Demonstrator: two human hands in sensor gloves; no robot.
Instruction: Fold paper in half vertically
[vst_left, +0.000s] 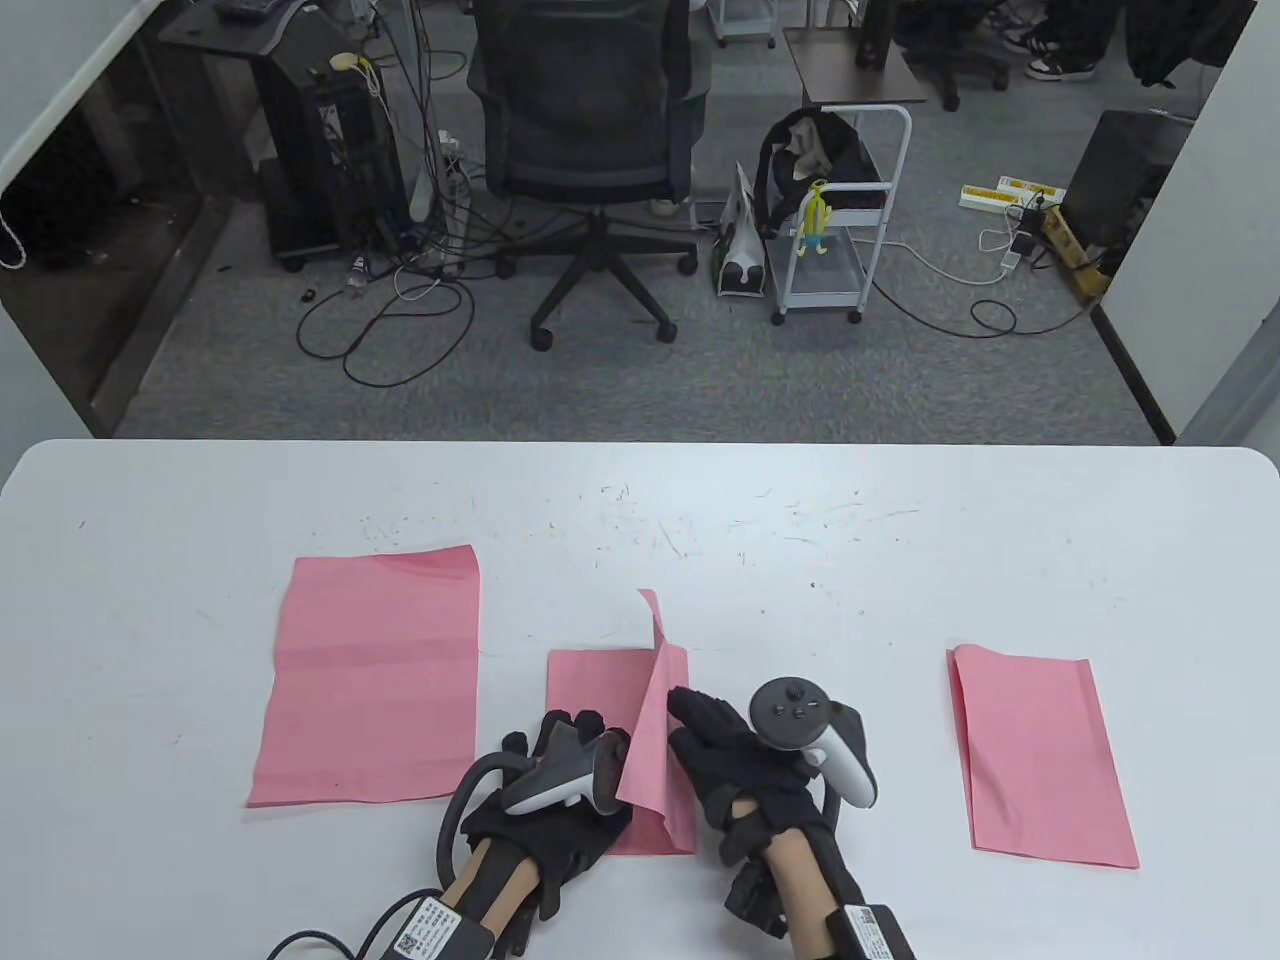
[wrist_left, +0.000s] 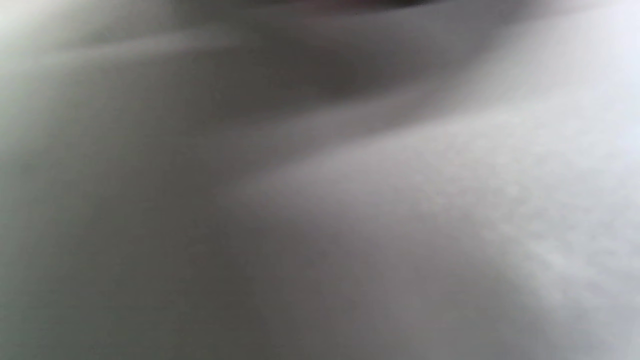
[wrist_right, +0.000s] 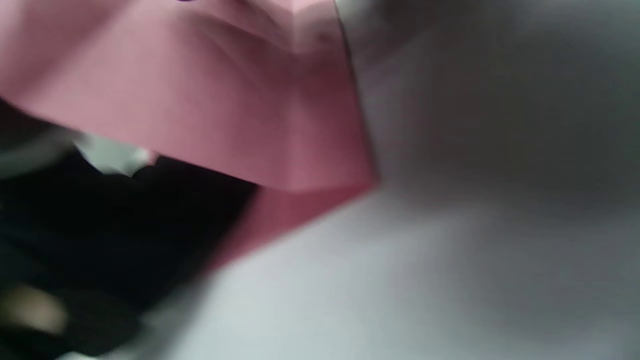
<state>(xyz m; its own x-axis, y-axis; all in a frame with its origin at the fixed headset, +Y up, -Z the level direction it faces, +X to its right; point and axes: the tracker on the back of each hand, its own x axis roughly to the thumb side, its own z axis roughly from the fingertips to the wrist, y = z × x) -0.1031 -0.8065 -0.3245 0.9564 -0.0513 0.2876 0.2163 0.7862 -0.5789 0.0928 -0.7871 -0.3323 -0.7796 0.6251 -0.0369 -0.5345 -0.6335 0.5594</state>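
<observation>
Both gloved hands work the centre pink paper (vst_left: 600, 690): left hand (vst_left: 560, 790) presses flat, right hand (vst_left: 735, 765) pinches its raised flap.

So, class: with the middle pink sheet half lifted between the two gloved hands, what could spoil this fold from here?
1. The raised flap of the middle pink paper sheet stands tilted with its top corner curled; brought down like that, the edges may not meet and the crease could run crooked.
2. The left hand lies on the flat half near its lower end only, so the far end might slide on the smooth white table.
3. The right hand may crumple the flap if it closes hard.
</observation>
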